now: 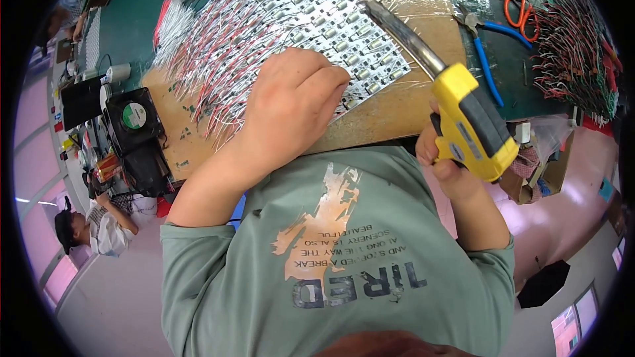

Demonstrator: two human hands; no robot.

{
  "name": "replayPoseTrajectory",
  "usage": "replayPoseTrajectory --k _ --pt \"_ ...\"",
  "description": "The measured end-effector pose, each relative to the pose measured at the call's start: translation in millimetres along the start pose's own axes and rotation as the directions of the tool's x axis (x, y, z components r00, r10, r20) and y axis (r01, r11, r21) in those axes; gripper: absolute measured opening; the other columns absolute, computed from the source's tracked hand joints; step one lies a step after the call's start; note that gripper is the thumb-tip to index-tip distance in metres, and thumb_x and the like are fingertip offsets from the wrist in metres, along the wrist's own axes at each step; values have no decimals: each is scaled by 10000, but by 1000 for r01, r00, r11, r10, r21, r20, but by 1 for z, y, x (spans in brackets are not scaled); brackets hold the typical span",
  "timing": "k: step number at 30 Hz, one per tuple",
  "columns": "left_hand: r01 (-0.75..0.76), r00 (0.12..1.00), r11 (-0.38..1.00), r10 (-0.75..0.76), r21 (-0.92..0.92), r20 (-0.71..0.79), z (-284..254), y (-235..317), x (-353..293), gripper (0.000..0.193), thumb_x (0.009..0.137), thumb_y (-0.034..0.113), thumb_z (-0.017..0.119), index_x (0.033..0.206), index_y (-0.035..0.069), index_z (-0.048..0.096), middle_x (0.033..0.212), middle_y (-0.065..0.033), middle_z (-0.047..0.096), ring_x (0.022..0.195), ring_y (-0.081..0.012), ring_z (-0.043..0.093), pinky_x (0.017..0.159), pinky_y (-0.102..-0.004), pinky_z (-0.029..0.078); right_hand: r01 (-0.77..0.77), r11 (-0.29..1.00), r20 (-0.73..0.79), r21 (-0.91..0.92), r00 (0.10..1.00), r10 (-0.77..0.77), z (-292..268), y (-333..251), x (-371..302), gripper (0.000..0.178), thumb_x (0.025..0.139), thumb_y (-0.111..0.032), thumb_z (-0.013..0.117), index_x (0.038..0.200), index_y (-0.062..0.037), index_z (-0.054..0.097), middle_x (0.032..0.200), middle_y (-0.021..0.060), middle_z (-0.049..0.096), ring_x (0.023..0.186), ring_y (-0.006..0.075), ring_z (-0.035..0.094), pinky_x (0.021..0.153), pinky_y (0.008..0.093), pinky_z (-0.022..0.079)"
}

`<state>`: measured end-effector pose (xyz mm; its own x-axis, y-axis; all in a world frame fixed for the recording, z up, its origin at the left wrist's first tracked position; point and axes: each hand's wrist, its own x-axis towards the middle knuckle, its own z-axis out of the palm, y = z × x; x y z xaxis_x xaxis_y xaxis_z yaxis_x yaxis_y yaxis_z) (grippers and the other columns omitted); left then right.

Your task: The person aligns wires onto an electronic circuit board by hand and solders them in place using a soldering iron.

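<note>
A large panel of small white circuit boards [370,43] lies at an angle on a brown work board [423,102]. Red and white wires [215,53] stand out from its left part in dense rows. My left hand [291,102] is over the panel's near edge, fingers closed in a pinch; what they hold, if anything, is hidden beneath them. In my right hand [453,172] is a yellow and black soldering gun [473,122], gripped by its handle. Its metal barrel slants up and left, with the tip above the right part of the panel.
Blue-handled pliers [487,66] and orange-handled scissors [521,16] lie at the right, beside a bundle of dark, red and white wires [572,59]. A black fan [134,119] stands at the left. Below the table's right edge is a carton [559,168]. Another person [109,228] is farther left.
</note>
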<state>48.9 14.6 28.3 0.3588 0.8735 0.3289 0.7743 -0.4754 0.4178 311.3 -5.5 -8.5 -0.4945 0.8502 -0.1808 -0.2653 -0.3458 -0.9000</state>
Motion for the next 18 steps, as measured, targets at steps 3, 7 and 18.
replayPoseTrajectory --k 3,7,18 --pt "29 999 999 -30 24 38 5 -2 -6 168 727 24 729 879 79 686 811 -65 642 767 -257 612 671 -366 480 60 986 32 -155 998 -56 -11 4 -15 329 821 -318 774 868 -69 565 682 -19 490 593 100 459 540 255 377" --pt "46 996 998 -49 52 70 9 -4 -10 147 739 47 724 878 85 695 809 -63 640 764 -255 613 662 -376 483 -24 981 5 -191 1000 25 -18 12 -35 308 829 -315 757 858 -63 584 686 -18 523 588 111 486 529 269 373" --pt "64 986 995 -75 77 151 7 -5 -5 141 734 46 701 868 86 689 780 -62 609 753 -270 603 674 -386 493 27 793 74 -609 997 23 -27 27 -54 365 822 -437 696 716 -108 579 704 35 546 689 262 548 609 361 432"
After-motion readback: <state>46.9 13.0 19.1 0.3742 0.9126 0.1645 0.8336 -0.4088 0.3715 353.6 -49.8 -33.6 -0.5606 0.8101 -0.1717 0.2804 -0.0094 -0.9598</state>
